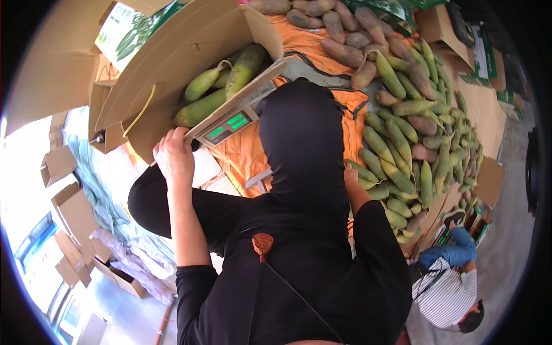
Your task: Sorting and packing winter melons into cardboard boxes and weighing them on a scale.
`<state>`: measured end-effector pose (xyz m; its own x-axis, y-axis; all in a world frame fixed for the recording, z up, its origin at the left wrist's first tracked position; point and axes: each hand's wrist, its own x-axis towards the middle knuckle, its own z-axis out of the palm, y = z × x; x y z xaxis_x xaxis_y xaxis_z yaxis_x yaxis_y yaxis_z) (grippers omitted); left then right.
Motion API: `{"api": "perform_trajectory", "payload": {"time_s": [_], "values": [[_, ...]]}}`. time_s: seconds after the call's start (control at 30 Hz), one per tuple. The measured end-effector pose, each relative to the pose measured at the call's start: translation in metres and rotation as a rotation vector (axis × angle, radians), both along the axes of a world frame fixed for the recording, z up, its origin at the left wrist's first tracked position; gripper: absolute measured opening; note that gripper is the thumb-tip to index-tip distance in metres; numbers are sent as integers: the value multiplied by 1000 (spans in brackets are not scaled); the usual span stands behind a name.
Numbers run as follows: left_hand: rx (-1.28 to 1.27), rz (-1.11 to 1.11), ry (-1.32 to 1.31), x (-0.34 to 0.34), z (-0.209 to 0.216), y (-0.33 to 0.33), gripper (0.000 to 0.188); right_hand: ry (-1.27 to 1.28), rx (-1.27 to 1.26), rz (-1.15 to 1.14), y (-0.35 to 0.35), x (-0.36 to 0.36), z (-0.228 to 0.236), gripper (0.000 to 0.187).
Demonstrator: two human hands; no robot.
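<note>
My left hand (174, 156) grips the near corner of an open cardboard box (155, 75), its fingers curled over the edge. Inside the box lie several large green radishes (247, 70). Against the box's near side is a digital scale's display (228, 125), lit green. My right hand (349, 177) is beside my bent black-clad knee, at the near left edge of a heap of green radishes (397, 144). Its fingers are partly hidden by the leg, so whether it holds a radish cannot be made out.
Reddish-brown roots (342, 52) lie at the far side of the heap on an orange sheet (230, 167). Cardboard boxes (75, 210) and crumpled plastic (109, 195) are on the left. A person in a striped shirt (440, 293) is at the lower right.
</note>
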<state>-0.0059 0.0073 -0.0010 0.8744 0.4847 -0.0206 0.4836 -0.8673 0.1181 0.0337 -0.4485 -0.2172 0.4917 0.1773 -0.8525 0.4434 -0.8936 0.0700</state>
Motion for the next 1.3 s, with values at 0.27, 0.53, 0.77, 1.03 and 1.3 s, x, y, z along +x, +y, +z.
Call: {"api": "perform_trajectory", "payload": {"time_s": [0.27,0.53,0.77,1.03,1.3], "values": [[13,34,14,-2,12,-2,11,-73,64,205,-49,-50,-123,22],[-5,66,19,-7,9,0,12,-227,110,236,-74,-64,-161,18],[-99,14,-32,0,10,-1,19,-122,-90,-3,-72,-40,-123,17],[-35,92,-145,-25,42,2,34,-96,52,-517,-9,31,15,39],[-30,166,-142,-51,57,22,34,-396,563,-685,-30,68,22,50]]}}
